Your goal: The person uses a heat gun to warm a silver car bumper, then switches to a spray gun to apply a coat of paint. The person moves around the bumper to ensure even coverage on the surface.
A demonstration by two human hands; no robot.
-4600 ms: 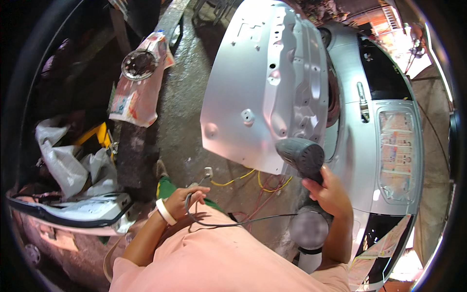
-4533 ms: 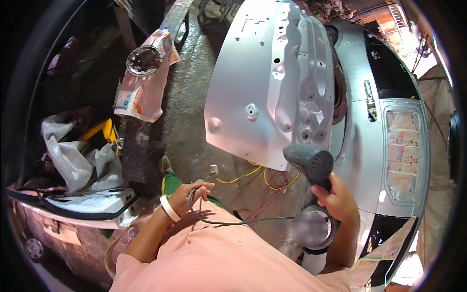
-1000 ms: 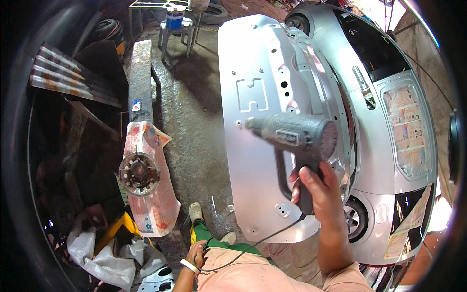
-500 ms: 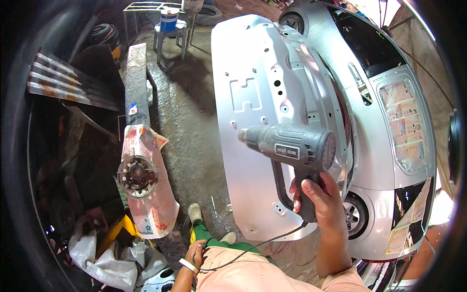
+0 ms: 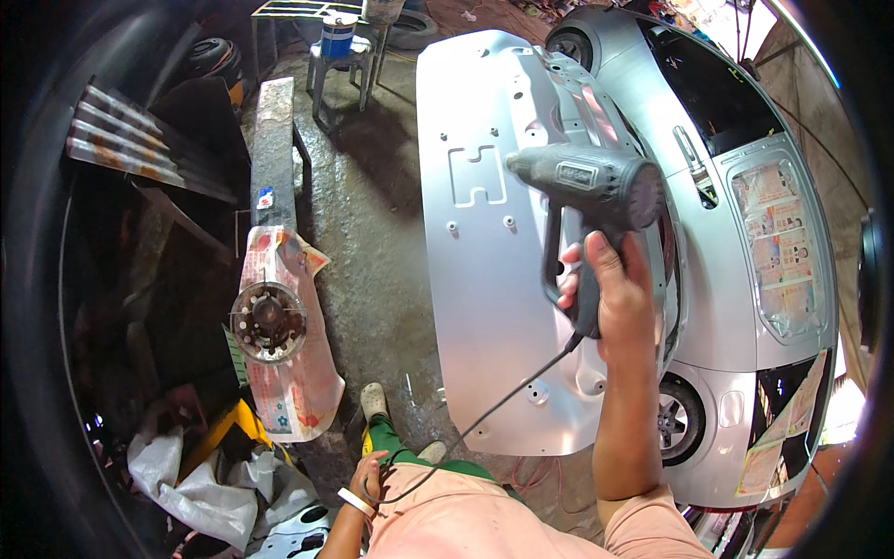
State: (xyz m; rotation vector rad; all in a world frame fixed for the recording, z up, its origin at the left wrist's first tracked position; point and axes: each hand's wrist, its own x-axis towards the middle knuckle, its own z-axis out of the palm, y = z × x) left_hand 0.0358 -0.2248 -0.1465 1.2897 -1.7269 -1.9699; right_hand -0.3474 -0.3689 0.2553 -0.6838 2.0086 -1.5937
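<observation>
My right hand (image 5: 615, 284) grips the handle of a dark grey heat gun (image 5: 587, 177), its thumb along the near side. The gun's nozzle points left, held over a silver vehicle panel (image 5: 484, 317) with raised pressings, holes and small studs. A black power cord (image 5: 503, 407) drops from the handle and curves down toward my waist. There my left hand (image 5: 367, 475), with a white band at the wrist, is closed around the cord; its fingers are only partly visible.
A silver car (image 5: 722, 279) with papered windows stands at right, beside the panel. At left, a bench (image 5: 272, 140) carries a paper-covered end and a round metal hub (image 5: 269, 321). A stool (image 5: 340, 70) bears a blue-and-white can (image 5: 338, 39). White sacking (image 5: 191, 489) lies lower left.
My right hand has raised the heat gun farther up over the panel and slightly right. The cord now stretches longer and straighter. My left hand stays by my waist.
</observation>
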